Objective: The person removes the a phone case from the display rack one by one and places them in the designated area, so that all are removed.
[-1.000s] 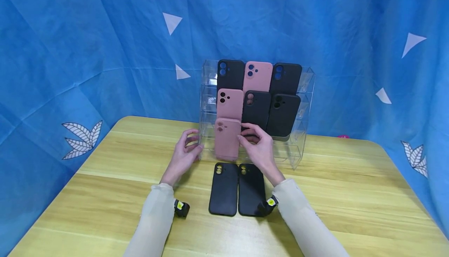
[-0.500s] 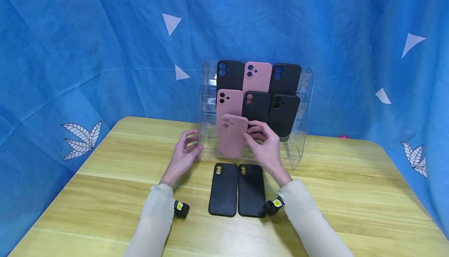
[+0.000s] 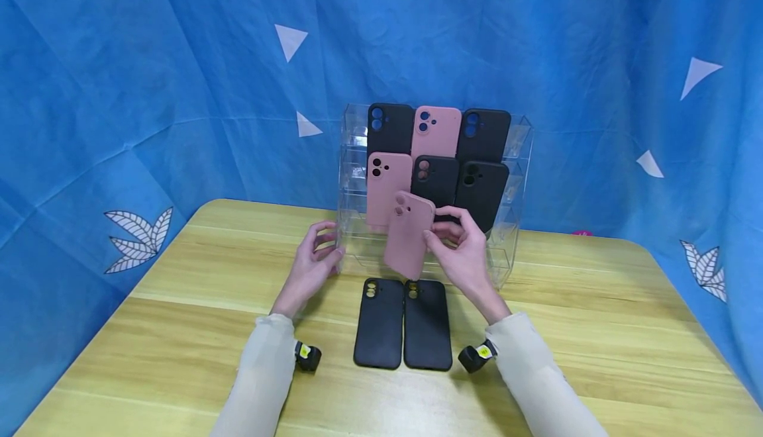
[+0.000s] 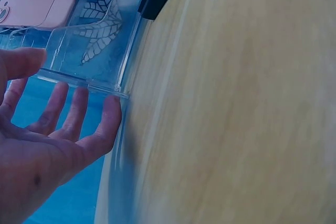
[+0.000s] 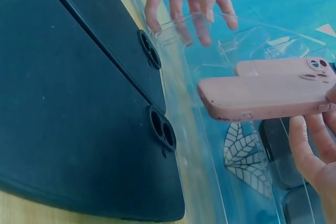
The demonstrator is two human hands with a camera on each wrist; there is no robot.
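Observation:
My right hand (image 3: 463,245) pinches a pink phone case (image 3: 408,235) by its right edge, thumb in front and fingers behind. The case is tilted and held up in front of the clear stepped display stand (image 3: 503,251); its lower end is above the black phone cases in the head view. In the right wrist view the pink phone case (image 5: 262,95) lies across the picture, apart from the stand. My left hand (image 3: 312,258) rests with relaxed, spread fingertips at the stand's left side; the left wrist view shows the fingers (image 4: 110,116) against the clear side wall.
Two black phone cases (image 3: 379,324) lie side by side on the wooden table (image 3: 596,331), before the stand. On its upper tiers stand several more: a pink case (image 3: 389,185), a black case (image 3: 484,192) and others. A blue curtain (image 3: 208,59) hangs behind.
My right hand has drawn the pink phone case off the stand's lower left tier, rightward and toward me, tilting it. My left hand has stayed in place.

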